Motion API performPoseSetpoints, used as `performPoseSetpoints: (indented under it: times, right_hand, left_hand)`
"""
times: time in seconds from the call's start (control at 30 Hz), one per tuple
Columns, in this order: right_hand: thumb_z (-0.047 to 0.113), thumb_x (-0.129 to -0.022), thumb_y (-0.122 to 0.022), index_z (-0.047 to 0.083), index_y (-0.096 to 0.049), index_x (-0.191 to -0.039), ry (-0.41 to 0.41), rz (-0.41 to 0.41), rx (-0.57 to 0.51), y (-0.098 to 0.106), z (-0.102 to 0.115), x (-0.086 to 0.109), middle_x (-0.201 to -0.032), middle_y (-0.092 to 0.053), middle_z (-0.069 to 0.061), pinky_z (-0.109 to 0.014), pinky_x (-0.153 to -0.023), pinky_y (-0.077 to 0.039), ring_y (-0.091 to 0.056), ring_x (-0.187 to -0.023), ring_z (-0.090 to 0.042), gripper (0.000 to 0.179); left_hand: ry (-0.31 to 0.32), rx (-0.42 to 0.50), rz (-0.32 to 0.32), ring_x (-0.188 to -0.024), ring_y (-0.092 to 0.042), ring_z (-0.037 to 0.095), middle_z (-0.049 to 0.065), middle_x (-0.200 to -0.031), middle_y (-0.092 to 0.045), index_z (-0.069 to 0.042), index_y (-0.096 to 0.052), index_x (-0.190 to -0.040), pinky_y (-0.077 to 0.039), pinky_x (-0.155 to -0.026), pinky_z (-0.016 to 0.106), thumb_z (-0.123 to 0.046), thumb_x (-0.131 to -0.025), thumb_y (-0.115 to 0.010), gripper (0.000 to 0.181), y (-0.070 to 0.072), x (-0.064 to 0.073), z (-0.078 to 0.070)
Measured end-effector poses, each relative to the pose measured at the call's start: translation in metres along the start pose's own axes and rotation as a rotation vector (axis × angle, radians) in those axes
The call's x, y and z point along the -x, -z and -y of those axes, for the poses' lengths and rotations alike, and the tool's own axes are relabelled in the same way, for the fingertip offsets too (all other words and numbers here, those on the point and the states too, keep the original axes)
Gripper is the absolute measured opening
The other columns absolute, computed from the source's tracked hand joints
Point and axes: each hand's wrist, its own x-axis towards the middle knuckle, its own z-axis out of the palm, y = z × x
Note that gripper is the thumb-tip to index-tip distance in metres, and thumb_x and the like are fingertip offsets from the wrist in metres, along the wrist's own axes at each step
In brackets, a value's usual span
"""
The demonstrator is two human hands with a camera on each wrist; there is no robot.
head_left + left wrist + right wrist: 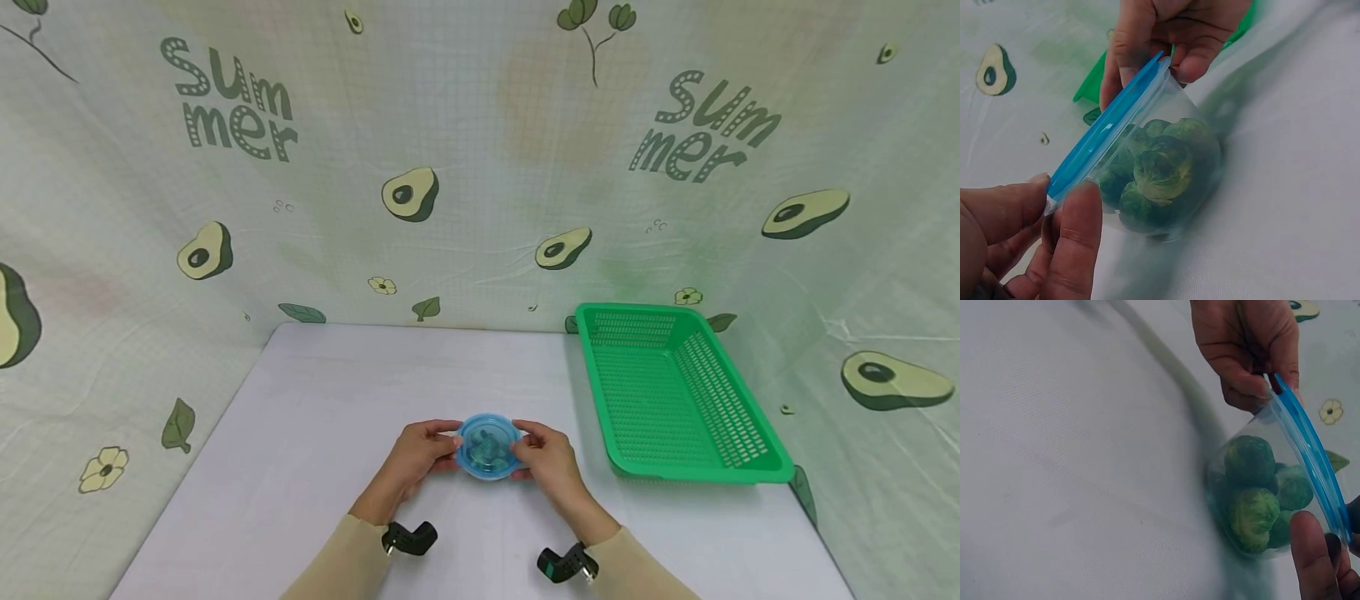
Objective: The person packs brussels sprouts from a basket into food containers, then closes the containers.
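A round clear plastic container with a blue lid stands near the middle of the white table, between both hands. Several green Brussels sprouts show through its wall. My left hand pinches the rim on the left side, fingers at the lid and thumb against the wall. My right hand pinches the opposite side of the rim in the same way. In the right wrist view, the blue lid lies along the container's top edge, with sprouts below it.
A green plastic basket with slotted walls sits on the right side of the white table. Behind the table hangs a pale cloth printed with avocados and lettering. Each wrist wears a black camera band.
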Motion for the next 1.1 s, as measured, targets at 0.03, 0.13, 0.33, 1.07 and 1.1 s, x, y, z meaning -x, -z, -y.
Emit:
performPoseSetpoints:
  times: [0.03, 0.13, 0.33, 1.07, 1.1]
  right_hand:
    - [-0.003, -0.091, -0.072, -0.001, -0.07, -0.133, 0.001, 0.0, -0.002, 0.0, -0.0004, -0.0001, -0.092, -0.058, -0.009, -0.04, -0.06, -0.066, -0.06, -0.076, -0.022, 0.042]
    - [-0.005, -0.092, -0.071, -0.002, -0.07, -0.133, 0.0, 0.005, -0.026, 0.001, -0.002, -0.0005, -0.091, -0.057, -0.009, -0.04, -0.06, -0.066, -0.06, -0.076, -0.022, 0.042]
    - [-0.007, -0.092, -0.069, -0.004, -0.069, -0.134, -0.002, 0.03, -0.062, 0.0046, -0.0039, -0.0018, -0.09, -0.055, -0.008, -0.04, -0.06, -0.066, -0.058, -0.078, -0.022, 0.043]
    - [0.002, -0.098, -0.069, -0.003, -0.066, -0.139, -0.011, 0.021, -0.069, -0.0005, -0.0067, 0.0028, -0.093, -0.062, -0.012, -0.044, -0.069, -0.067, -0.067, -0.079, -0.021, 0.041]
    - [0.002, -0.098, -0.069, -0.004, -0.066, -0.138, -0.008, 0.024, -0.065, -0.0007, -0.0063, 0.0029, -0.093, -0.062, -0.012, -0.044, -0.069, -0.067, -0.067, -0.079, -0.021, 0.041]
  left_hand:
    - [0.003, -0.001, 0.0, -0.075, -0.071, 0.014, 0.011, -0.098, -0.074, 0.004, -0.066, -0.137, -0.067, -0.074, 0.033, -0.004, -0.098, -0.074, 0.041, -0.0001, -0.0002, -0.0002]
    - [0.007, -0.003, -0.005, -0.073, -0.07, 0.014, 0.011, -0.097, -0.073, 0.004, -0.066, -0.136, -0.067, -0.073, 0.033, -0.004, -0.097, -0.074, 0.041, -0.0009, -0.0004, -0.0009]
    - [0.005, -0.01, -0.009, -0.07, -0.069, 0.014, 0.011, -0.095, -0.073, 0.004, -0.067, -0.135, -0.067, -0.072, 0.034, -0.003, -0.096, -0.075, 0.04, -0.0022, -0.0006, -0.0016]
    - [0.037, 0.045, 0.124, -0.085, -0.073, 0.014, 0.017, -0.111, -0.074, 0.011, -0.049, -0.15, -0.067, -0.081, 0.033, -0.006, -0.101, -0.069, 0.056, 0.0025, 0.0063, 0.0032]
    - [0.034, 0.041, 0.118, -0.084, -0.073, 0.014, 0.016, -0.11, -0.075, 0.012, -0.049, -0.15, -0.067, -0.079, 0.032, -0.005, -0.101, -0.07, 0.056, 0.0023, 0.0061, 0.0033]
